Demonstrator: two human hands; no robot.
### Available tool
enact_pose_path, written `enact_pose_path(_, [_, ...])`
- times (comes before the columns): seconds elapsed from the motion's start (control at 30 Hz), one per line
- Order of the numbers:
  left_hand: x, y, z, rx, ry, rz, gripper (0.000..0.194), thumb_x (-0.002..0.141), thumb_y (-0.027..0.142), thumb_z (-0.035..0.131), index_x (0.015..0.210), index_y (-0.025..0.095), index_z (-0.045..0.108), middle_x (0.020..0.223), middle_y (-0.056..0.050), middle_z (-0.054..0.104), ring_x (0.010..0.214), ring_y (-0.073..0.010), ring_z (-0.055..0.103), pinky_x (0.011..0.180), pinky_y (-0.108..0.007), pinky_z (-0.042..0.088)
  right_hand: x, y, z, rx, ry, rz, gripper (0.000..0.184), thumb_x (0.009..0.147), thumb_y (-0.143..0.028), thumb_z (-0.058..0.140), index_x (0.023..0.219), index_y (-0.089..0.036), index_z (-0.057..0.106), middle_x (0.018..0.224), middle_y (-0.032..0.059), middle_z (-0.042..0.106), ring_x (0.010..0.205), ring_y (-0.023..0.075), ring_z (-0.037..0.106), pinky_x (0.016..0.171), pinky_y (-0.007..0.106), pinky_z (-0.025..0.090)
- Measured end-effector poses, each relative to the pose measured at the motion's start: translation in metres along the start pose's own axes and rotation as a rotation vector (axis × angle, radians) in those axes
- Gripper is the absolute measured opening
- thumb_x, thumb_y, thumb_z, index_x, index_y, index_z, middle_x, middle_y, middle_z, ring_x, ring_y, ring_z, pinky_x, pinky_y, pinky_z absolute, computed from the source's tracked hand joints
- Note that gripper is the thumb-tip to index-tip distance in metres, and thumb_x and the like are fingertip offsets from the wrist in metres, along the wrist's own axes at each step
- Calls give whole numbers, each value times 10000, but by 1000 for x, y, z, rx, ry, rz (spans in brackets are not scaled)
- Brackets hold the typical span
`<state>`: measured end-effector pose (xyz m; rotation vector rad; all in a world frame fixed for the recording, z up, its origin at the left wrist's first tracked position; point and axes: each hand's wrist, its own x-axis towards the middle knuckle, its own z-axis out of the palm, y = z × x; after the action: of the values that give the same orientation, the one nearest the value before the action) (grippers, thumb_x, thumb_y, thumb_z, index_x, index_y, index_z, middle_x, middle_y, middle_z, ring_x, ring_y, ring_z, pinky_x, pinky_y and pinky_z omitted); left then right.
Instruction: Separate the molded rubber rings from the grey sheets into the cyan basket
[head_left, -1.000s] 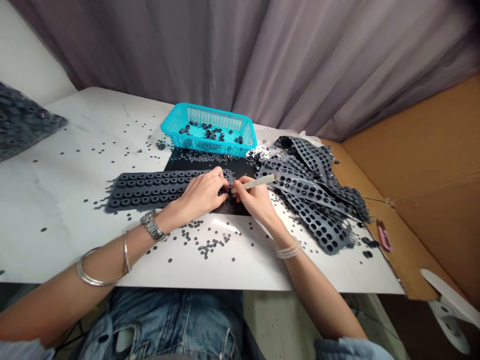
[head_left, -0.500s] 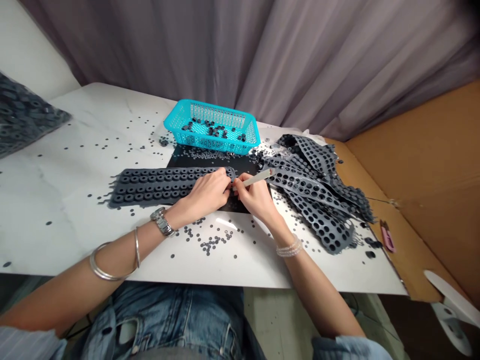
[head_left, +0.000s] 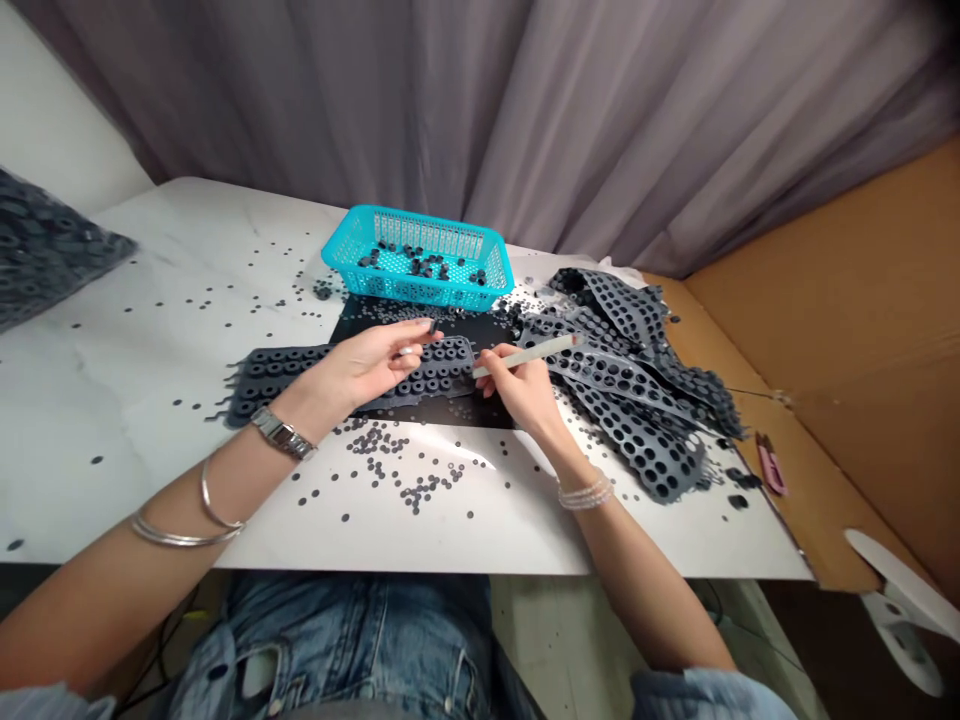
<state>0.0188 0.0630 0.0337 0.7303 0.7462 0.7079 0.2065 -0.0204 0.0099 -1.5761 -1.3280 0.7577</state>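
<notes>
A small black rubber ring (head_left: 433, 326) is pinched at the fingertips of my left hand (head_left: 364, 365), which is raised over the dark rubber sheet. That sheet (head_left: 259, 382) carries rows of raised rings and lies on a black mat (head_left: 491, 412), partly hidden under my left hand and wrist. My right hand (head_left: 517, 383) is closed around a white pen-like stick (head_left: 541, 350) at the sheet's right end. The stick slants up to the right, and its lower tip is near the sheet's edge.
A turquoise basket (head_left: 420, 292) holding several black rings stands behind the mat. Punched-out rubber sheets (head_left: 637, 380) are heaped at right, near pink-handled snippers (head_left: 771, 468) and a cardboard panel (head_left: 840, 400). A clear bag (head_left: 56, 250) of dark parts lies left. Tiny discs (head_left: 424, 492) litter the white table.
My left hand has lifted off the sheet's right end and moved left and up, with a black ring now showing at its fingertips. My right hand has shifted slightly right with the stick.
</notes>
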Motion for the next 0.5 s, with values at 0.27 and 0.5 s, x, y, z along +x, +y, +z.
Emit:
enact_pose_path(0.27, [1, -19, 6, -91, -71, -94, 115, 852, 101, 577, 879, 138, 682, 948, -103, 646, 582, -43, 461, 446, -155, 389, 16, -10, -10, 146, 109, -38, 273, 852, -380, 517, 720, -166, 625, 572, 15, 618, 494, 127, 572, 526, 252, 466])
enact_pose_path(0.5, [-2, -15, 7, -38, -47, -8, 195, 705, 22, 490, 815, 141, 599, 994, -155, 647, 938, -185, 633, 717, -290, 546, 21, 2, 4, 95, 101, -40, 288, 853, -389, 497, 708, -174, 622, 566, 3, 608, 484, 124, 558, 527, 250, 460])
